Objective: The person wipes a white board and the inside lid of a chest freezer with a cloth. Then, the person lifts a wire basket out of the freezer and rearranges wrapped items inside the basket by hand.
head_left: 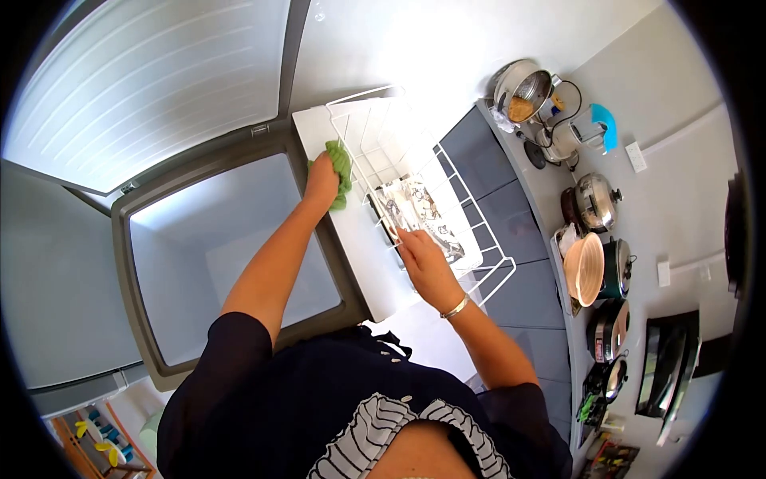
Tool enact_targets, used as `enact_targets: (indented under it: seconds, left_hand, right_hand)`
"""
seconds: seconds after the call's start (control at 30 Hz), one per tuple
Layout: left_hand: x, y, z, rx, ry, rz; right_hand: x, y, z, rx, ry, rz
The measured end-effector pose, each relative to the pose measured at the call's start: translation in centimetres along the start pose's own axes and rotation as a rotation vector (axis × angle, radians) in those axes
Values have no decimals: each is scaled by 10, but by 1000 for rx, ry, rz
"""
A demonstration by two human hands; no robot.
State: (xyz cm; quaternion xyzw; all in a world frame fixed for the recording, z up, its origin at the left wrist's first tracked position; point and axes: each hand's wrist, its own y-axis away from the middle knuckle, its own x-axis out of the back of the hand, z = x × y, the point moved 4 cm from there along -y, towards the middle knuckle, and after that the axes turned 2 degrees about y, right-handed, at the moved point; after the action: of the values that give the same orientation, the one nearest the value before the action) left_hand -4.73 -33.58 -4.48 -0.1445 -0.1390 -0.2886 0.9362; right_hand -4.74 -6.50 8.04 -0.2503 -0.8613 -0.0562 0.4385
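Observation:
My left hand [321, 180] is closed on a green cloth [340, 172], pressing it against a white surface [359, 263] beside the open chest freezer [128, 263]. A white wire basket [452, 166] stands tilted to the right of the cloth. My right hand [427, 267] has its fingers around the near-left wire rim of that basket. Through the wires shows a black-and-white patterned item [427, 207] lying in or beneath the basket; which of the two I cannot tell. The inside of the freezer looks bare and pale.
The freezer lid [159, 72] is raised at the upper left. Along the right runs a counter above grey cabinets [503, 223]. On it are a steel pot [523, 88], a blender jug [590, 128], a lidded pan [596, 202], a peach bowl [585, 270] and several other pots.

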Motion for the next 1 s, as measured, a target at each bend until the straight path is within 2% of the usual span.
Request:
enact_targets:
  seconds: [0.07,0.1,0.13,0.2,0.23,0.3,0.33,0.4,0.43,0.5,0.53,0.6,0.8,0.93,1.0]
  left_hand:
    - [10,-1,-9,-2,155,-36]
    - [17,-3,-10,4,361,-37]
    - [19,-5,-9,1,356,-39]
    - [41,-10,-1,47,619,201]
    - [48,-18,6,46,613,197]
    - [64,-46,29,-111,861,189]
    - [68,-59,40,-116,858,186]
    - [66,-81,70,-222,165,27]
    - [68,-89,81,-228,165,24]
    - [51,-101,100,-325,-385,-288]
    - [43,-110,103,-333,-385,-294]
    - [20,-128,109,-385,-669,-378]
    - [-44,-159,127,-559,-751,-404]
    - [-55,-165,119,-561,-749,-408]
    - [-47,-170,110,-497,-727,-520]
  right_hand:
    - [3,-1,-1,-12,-11,3]
    - [6,0,-3,-25,-23,-21]
    - [6,1,-4,-38,-36,-44]
    - [5,1,-2,-35,-48,-37]
    - [4,1,-2,-32,-50,-34]
    - [5,2,-4,-37,-55,-46]
    - [4,2,-5,-42,-55,-62]
    - [4,4,-7,-27,-54,-64]
    - [4,4,-8,-15,-49,-71]
    - [4,3,-5,-17,-44,-65]
    - [3,3,-3,-20,-42,-69]
    - [2,3,-4,-9,-26,-49]
    - [2,1,-3,-41,-31,-90]
    - [7,-1,-1,-38,-55,-23]
    - [5,0,1,-30,-66,8]
